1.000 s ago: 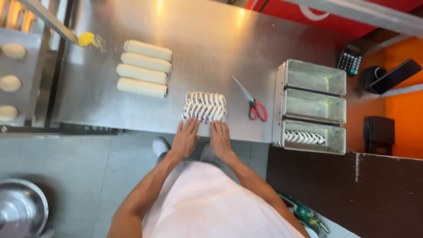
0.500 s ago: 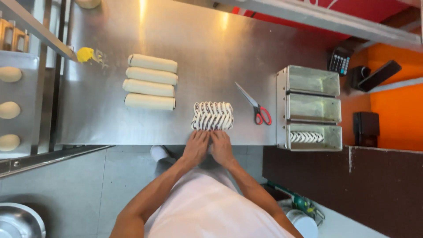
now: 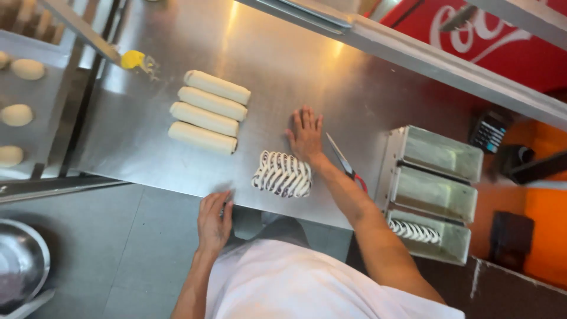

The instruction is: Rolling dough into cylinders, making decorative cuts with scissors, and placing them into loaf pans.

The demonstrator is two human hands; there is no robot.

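Note:
A striped white-and-dark dough piece [image 3: 283, 174] lies near the front edge of the steel table [image 3: 271, 77]. My right hand [image 3: 306, 133] rests flat on the table just behind it, fingers spread, holding nothing. My left hand [image 3: 214, 220] sits at the table's front edge, left of the striped piece, fingers apart and empty. Several plain dough rolls [image 3: 208, 111] lie side by side farther left. Red-handled scissors [image 3: 348, 167] lie just right of my right wrist.
A joined set of three loaf tins [image 3: 436, 192] stands at the right; the nearest holds another striped dough [image 3: 414, 231]. Round dough balls [image 3: 18, 115] sit on a tray at far left. A yellow scraper [image 3: 133, 58] lies at the back left. A metal bowl [image 3: 19, 266] is at lower left.
Both hands have left the striped dough piece. My right hand moved past it to lie flat on the table; my left hand moved left to the table edge.

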